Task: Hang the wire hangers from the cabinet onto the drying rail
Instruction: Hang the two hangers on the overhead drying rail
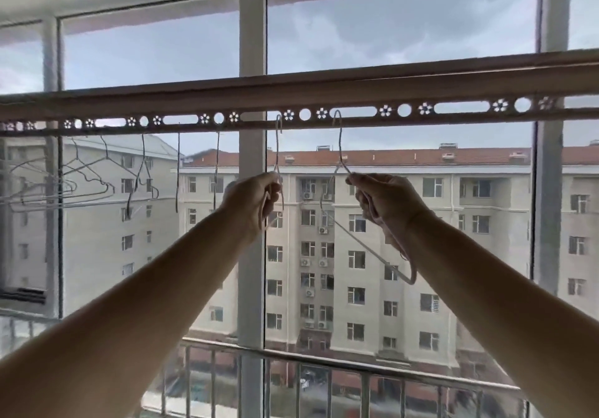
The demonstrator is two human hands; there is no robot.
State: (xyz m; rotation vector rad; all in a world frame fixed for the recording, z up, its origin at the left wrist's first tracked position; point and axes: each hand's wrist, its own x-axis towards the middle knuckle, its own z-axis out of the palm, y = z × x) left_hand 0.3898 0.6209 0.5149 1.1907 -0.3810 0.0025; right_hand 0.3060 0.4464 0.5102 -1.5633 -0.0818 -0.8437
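Note:
The drying rail (291, 93) runs across the window at head height, its lower strip punched with round holes and long slots. My left hand (256, 199) grips a thin wire hanger (278, 145) whose hook sits in a slot just left of centre. My right hand (385, 200) holds a second wire hanger (340, 145) by its shoulder, hook in the neighbouring slot; its lower bar slants down past my wrist. Several more wire hangers (97, 177) hang from the rail to the left. The cabinet is out of view.
Behind the rail stand the window panes and a white vertical frame post (251, 255). A metal railing (324, 382) crosses the bottom of the window. Apartment blocks show outside. The rail's right stretch (486, 108) carries no hangers.

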